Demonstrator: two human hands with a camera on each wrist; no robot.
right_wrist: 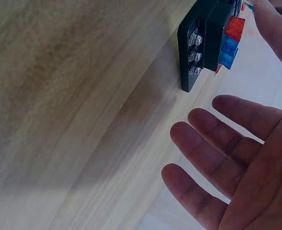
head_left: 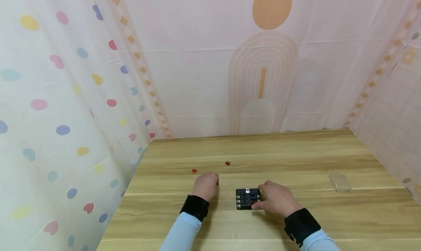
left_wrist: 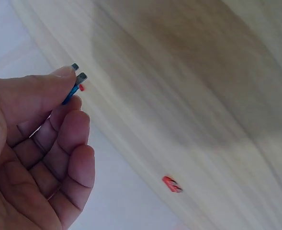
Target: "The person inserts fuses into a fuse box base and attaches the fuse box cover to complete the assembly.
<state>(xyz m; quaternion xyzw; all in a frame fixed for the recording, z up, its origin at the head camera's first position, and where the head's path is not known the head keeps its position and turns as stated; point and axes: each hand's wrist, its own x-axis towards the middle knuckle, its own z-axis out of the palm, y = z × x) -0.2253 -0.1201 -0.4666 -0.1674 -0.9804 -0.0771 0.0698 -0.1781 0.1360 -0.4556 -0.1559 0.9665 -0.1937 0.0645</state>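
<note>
Between thumb and forefinger, my left hand (head_left: 205, 186) pinches a small blue blade fuse (left_wrist: 70, 94), its metal prongs sticking out past the fingertips. The black fuse box (head_left: 247, 199) lies on the table to the right of that hand. A red fuse (right_wrist: 235, 28) and a blue fuse (right_wrist: 228, 51) sit side by side in it. My right hand (head_left: 279, 198) is at the box's right side, thumb by the near right corner. In the right wrist view its fingers (right_wrist: 205, 143) are extended and spread, with the box beyond them.
Two loose red fuses lie on the wooden table beyond my left hand, one on the left (head_left: 194, 171) and one farther back (head_left: 227, 163). A clear plastic cover (head_left: 340, 182) lies at the right. Patterned curtains (head_left: 197, 79) stand behind the table and along its sides.
</note>
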